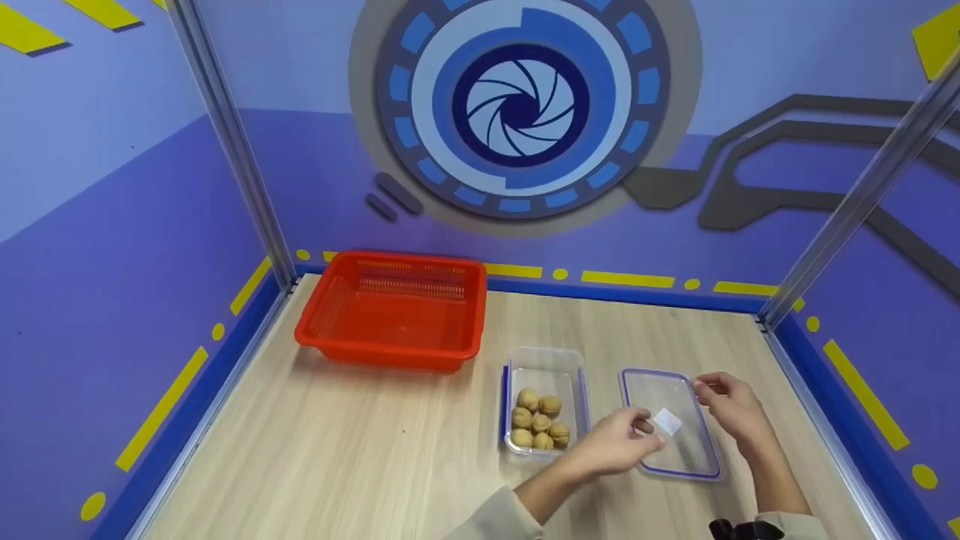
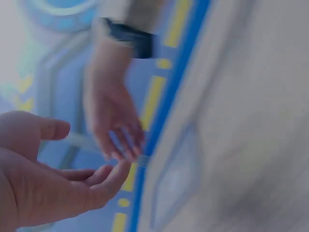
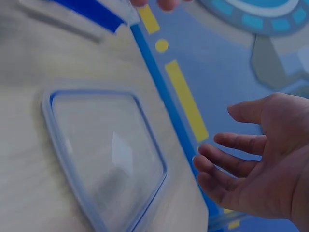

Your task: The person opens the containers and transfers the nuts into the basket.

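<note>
Holding nothing in left hand or right hand from the head view, with loose fingers by left and far-right edges of lid, flat on table right of box. From left wrist, blurry but likewise released. From right wrist, showing relaxed right fingers apart from lid.

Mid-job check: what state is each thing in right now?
Container: upright, lid off
Walnuts: inside the container, gathered toward its near end
Lid: flat on the table, right of the container
Red basket: upright, open-topped
Left hand: relaxed, holding nothing
Right hand: relaxed, holding nothing
</note>
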Tool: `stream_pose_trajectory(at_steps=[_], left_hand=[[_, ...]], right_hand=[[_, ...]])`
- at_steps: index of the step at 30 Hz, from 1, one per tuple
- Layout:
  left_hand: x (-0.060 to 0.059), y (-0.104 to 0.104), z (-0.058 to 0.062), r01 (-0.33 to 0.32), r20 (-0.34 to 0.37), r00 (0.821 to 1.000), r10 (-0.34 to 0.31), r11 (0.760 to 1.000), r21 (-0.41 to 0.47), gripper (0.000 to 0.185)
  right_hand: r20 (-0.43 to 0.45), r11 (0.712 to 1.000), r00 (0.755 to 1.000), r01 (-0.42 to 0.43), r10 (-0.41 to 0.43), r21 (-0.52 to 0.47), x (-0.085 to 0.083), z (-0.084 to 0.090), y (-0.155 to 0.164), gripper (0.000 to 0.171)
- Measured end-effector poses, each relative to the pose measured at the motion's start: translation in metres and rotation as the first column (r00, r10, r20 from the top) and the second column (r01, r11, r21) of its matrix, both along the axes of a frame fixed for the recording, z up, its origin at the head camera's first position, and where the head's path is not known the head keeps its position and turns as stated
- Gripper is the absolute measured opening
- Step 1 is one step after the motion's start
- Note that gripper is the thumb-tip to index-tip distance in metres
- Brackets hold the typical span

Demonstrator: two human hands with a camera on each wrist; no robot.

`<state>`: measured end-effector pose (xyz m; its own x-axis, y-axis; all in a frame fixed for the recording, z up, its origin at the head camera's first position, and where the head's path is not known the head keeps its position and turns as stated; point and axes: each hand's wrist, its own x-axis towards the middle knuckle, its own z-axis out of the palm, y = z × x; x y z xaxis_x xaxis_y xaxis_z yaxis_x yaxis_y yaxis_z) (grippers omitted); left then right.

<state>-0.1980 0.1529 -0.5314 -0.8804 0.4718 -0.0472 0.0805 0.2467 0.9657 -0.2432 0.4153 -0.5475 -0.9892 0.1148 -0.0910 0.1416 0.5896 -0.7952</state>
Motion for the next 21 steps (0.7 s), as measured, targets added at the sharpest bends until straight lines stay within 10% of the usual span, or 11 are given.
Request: stream_pose_trajectory(at_steps=[6,13,21], left_hand=[[-0.024,-0.06,0.01,-0.014,-0.011,1.0,0.016,0.995,0.097,0.042],[-0.067,-0.1,-0.009,-0.093,-0.173,0.978,0.116,0.987,0.133,0.047],[-0.103,-0.12,-0.028,-0.105,-0.298,0.95,0.094,0.994,-0.022,0.053]], right_hand=[[-0.033,0.984,0.991,-0.13,0.127,-0.121,-0.004,0.011,-0.034,0.047],[-0.077,0.965,0.984,-0.172,0.159,-0.2,-0.01,0.008,-0.073,0.04],[-0.076,0.958,0.988,-0.149,0.134,-0.244,-0.021,-0.007,-0.114,0.041]])
